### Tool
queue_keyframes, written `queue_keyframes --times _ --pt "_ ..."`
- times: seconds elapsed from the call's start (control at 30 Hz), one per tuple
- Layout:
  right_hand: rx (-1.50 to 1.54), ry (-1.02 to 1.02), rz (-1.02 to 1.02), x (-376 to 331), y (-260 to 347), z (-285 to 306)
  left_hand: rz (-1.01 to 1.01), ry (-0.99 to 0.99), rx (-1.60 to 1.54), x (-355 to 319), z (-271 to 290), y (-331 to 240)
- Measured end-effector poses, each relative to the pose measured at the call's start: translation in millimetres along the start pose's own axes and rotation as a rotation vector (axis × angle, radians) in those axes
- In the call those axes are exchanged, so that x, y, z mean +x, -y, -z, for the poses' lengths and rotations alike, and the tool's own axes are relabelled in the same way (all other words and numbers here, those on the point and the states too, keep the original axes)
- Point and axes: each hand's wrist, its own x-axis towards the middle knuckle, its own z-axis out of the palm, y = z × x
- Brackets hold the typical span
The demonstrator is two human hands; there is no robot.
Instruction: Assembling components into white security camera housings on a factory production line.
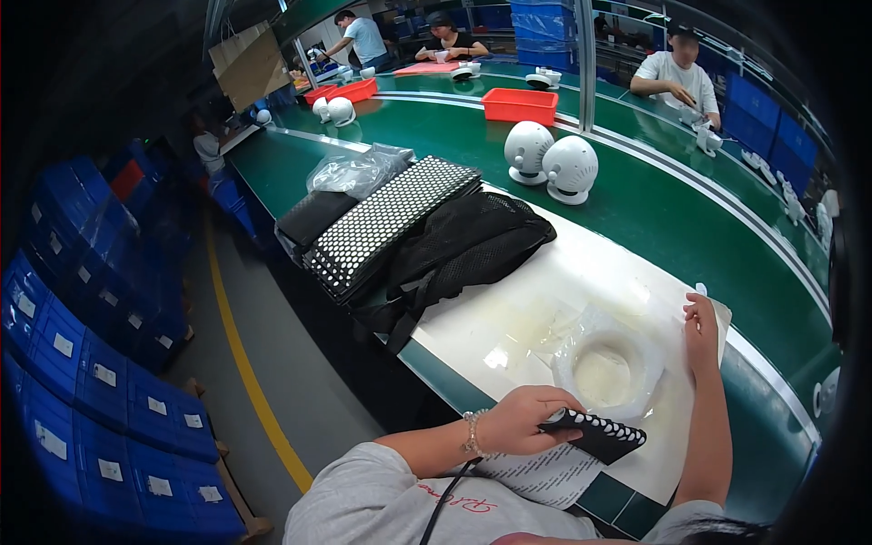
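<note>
My left hand [522, 420] pinches the dotted black pad [599, 436] near me; right hand [700, 320], fingers loose, rests on the white mat's [545, 282] far-right edge. Keep pad flat w/ 1 steady grip.

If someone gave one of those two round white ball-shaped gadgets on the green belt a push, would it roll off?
Probably not far: each round white gadget seems to stand on a small flat foot, so it would likely slide or tip before rolling. Once toppled, the ball-shaped body could roll along the green belt. The shell looks like smooth, hard plastic, so possibly slippery.
</note>
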Motion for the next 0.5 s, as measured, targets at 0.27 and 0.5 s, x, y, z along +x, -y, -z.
queue_keyframes --times 0.27,0.5 --pt "-0.018 -0.004 0.023 1.3 -8.1 -0.6 -0.020 0.001 -0.007 0.1 0.8 0.1" --pt "0.005 -0.025 0.043 1.0 -3.2 -2.2 -0.015 0.000 -0.003 0.4 1.1 -0.8"
